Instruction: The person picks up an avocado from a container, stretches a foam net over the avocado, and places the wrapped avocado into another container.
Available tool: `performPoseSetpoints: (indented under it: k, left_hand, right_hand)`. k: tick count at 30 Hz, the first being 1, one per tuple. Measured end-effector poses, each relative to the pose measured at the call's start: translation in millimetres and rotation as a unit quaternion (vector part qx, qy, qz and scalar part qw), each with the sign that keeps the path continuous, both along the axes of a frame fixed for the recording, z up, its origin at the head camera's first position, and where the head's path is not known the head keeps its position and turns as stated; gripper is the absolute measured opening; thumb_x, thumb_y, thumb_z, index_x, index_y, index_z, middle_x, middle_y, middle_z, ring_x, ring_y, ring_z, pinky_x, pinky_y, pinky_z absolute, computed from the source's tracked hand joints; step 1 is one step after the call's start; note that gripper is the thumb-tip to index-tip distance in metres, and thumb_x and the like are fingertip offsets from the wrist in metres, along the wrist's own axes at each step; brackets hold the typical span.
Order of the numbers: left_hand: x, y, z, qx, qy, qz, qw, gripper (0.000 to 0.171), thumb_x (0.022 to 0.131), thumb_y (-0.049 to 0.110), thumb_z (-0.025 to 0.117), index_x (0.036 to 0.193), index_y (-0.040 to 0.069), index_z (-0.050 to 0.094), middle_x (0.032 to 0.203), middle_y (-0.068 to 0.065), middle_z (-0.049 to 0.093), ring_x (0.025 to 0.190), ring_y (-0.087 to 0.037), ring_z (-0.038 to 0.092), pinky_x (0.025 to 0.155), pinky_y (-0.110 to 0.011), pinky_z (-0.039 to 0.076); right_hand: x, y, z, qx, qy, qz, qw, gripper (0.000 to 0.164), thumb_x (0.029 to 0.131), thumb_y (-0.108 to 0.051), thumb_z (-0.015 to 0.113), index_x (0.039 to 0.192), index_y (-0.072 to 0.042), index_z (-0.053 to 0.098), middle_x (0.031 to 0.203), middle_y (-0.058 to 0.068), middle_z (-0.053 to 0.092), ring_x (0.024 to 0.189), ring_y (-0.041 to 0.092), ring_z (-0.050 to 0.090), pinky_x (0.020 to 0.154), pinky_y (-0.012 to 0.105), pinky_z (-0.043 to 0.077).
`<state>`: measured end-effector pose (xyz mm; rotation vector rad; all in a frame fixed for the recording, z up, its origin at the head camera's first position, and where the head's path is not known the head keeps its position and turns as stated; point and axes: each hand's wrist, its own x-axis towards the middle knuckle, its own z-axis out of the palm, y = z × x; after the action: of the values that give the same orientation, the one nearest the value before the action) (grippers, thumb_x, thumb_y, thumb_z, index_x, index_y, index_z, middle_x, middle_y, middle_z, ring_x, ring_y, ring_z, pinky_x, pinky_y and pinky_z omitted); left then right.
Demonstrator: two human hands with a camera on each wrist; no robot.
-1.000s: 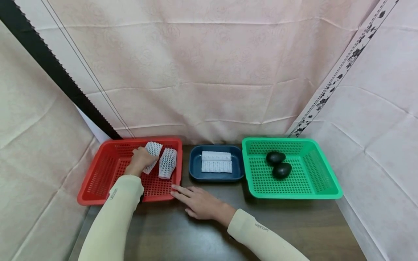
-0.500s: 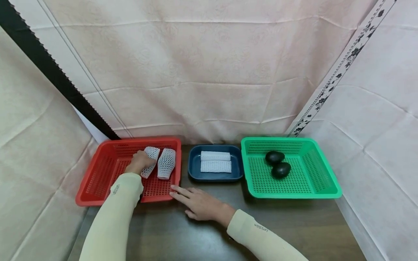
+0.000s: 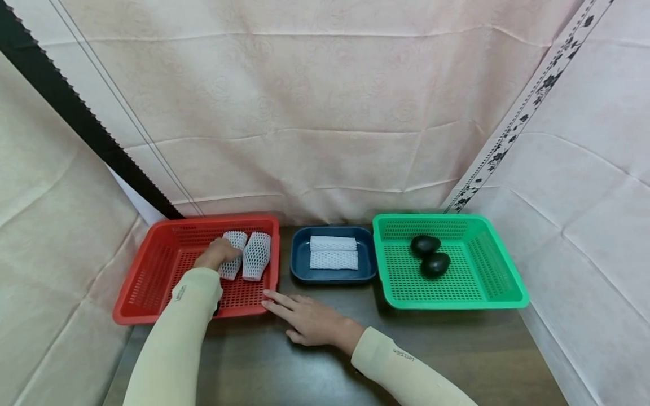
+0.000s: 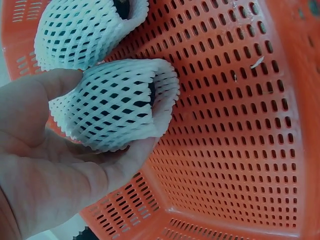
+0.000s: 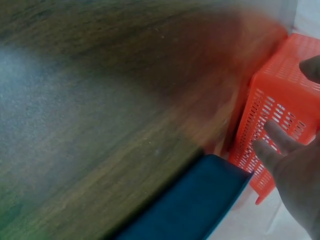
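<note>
In the head view my left hand (image 3: 215, 255) is inside the red basket (image 3: 183, 225), holding the left one of two white foam net sleeves (image 3: 232, 268). The left wrist view shows thumb and fingers round this sleeve (image 4: 117, 105), with something dark inside it. A second filled foam net sleeve (image 3: 256, 256) lies right beside it, against the basket's right part. My right hand (image 3: 315, 320) has its fingers spread, with the fingertips at the red basket's front right corner. In the right wrist view those fingers (image 5: 282, 137) are by the basket's outer wall (image 5: 272, 115).
A dark blue tray (image 3: 299, 273) with flat white foam nets (image 3: 333, 252) stands in the middle. To its right is a green basket (image 3: 500, 282) holding two glossy black egg-shaped objects (image 3: 435, 265). A cloth (image 3: 325, 113) hangs behind the wooden table (image 3: 254, 366).
The sleeve in my left hand has turned from slanted to more upright and sits closer alongside the other sleeve. My right hand stays at the basket corner.
</note>
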<state>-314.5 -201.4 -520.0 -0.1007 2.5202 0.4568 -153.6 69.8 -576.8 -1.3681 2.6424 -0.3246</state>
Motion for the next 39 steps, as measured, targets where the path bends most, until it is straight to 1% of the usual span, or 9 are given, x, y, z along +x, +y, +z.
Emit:
performPoseSetpoints:
  k: [7,11,16,20,23,27,30,35,39]
  left_hand:
    - [0.5,-2,-3.4,-0.004,0.003,-0.005,1.0000,0.074,0.100,0.034,0.048,0.146,-0.022,0.035,0.151,-0.045,0.034,0.136,-0.053,0.045,0.109,-0.058,0.045]
    - [1.6,-7,-6.5,0.004,0.000,-0.010,0.9999,0.077,0.100,0.037,0.048,0.147,-0.022,0.033,0.153,-0.045,0.031,0.139,-0.055,0.041,0.111,-0.060,0.043]
    - [2.6,-11,-4.8,0.008,0.012,-0.016,0.9998,0.087,0.099,0.037,0.048,0.150,-0.025,0.016,0.158,-0.047,0.016,0.144,-0.059,0.030,0.114,-0.063,0.038]
    - [6.7,-9,2.7,-0.007,0.026,-0.013,0.9995,0.094,0.103,0.040,0.048,0.152,-0.024,-0.001,0.156,-0.048,0.018,0.143,-0.061,0.029,0.114,-0.066,0.035]
    - [10.8,-6,12.3,-0.017,0.044,-0.014,0.9988,0.096,0.103,0.041,0.050,0.152,-0.023,-0.004,0.154,-0.049,0.023,0.141,-0.062,0.031,0.113,-0.068,0.036]
    - [16.4,0,26.3,-0.022,0.071,-0.026,0.9969,0.097,0.103,0.042,0.052,0.152,-0.023,-0.001,0.153,-0.049,0.025,0.139,-0.063,0.035,0.111,-0.070,0.037]
    - [22.4,8,35.4,-0.025,0.093,-0.034,0.9947,0.097,0.102,0.044,0.054,0.153,-0.022,0.003,0.153,-0.048,0.027,0.136,-0.063,0.039,0.108,-0.071,0.039]
    - [35.7,23,48.6,-0.031,0.134,-0.046,0.9894,0.094,0.101,0.045,0.057,0.154,-0.017,0.011,0.150,-0.046,0.031,0.131,-0.064,0.043,0.104,-0.073,0.041]
    - [46.7,31,57.3,-0.037,0.171,-0.059,0.9828,0.089,0.102,0.043,0.057,0.154,-0.016,0.015,0.149,-0.046,0.034,0.131,-0.064,0.042,0.103,-0.072,0.042]
  right_hand:
    - [-0.6,-1,-5.2,-0.009,-0.010,0.001,1.000,0.091,0.100,-0.031,0.066,0.167,-0.027,0.006,0.175,-0.008,-0.010,0.144,0.016,0.045,0.116,0.037,0.043]
    - [-0.2,-1,-7.5,-0.008,-0.010,0.002,1.000,0.091,0.100,-0.032,0.066,0.167,-0.027,0.005,0.173,-0.011,-0.016,0.145,0.016,0.044,0.116,0.037,0.043]
    - [-0.2,-2,-9.0,-0.007,-0.011,0.002,1.000,0.093,0.100,-0.032,0.067,0.167,-0.027,0.003,0.173,-0.010,-0.016,0.145,0.015,0.044,0.114,0.037,0.046]
    - [0.2,-3,-9.3,-0.010,-0.031,-0.003,0.999,0.094,0.100,-0.032,0.067,0.167,-0.030,0.002,0.174,-0.009,-0.014,0.143,0.014,0.046,0.110,0.038,0.048]
    - [0.2,-3,-8.7,-0.016,-0.053,-0.010,0.998,0.093,0.100,-0.031,0.067,0.167,-0.032,0.002,0.174,-0.010,-0.012,0.141,0.014,0.048,0.109,0.038,0.049]
    - [-0.6,-4,-6.4,-0.035,-0.074,-0.016,0.997,0.092,0.101,-0.031,0.066,0.166,-0.037,0.000,0.173,-0.014,-0.013,0.139,0.016,0.050,0.109,0.038,0.050]
    - [-0.9,-4,-3.9,-0.045,-0.075,-0.013,0.996,0.091,0.101,-0.030,0.065,0.165,-0.038,0.000,0.173,-0.016,-0.013,0.140,0.017,0.049,0.110,0.038,0.049]
    - [1.3,1,3.0,-0.046,-0.075,-0.009,0.996,0.086,0.102,-0.031,0.064,0.167,-0.033,0.008,0.174,-0.012,-0.010,0.138,0.016,0.051,0.109,0.038,0.050]
    - [4.1,8,12.7,-0.053,-0.082,-0.016,0.995,0.084,0.102,-0.030,0.064,0.166,-0.034,0.010,0.174,-0.012,-0.007,0.142,0.017,0.047,0.111,0.039,0.048]
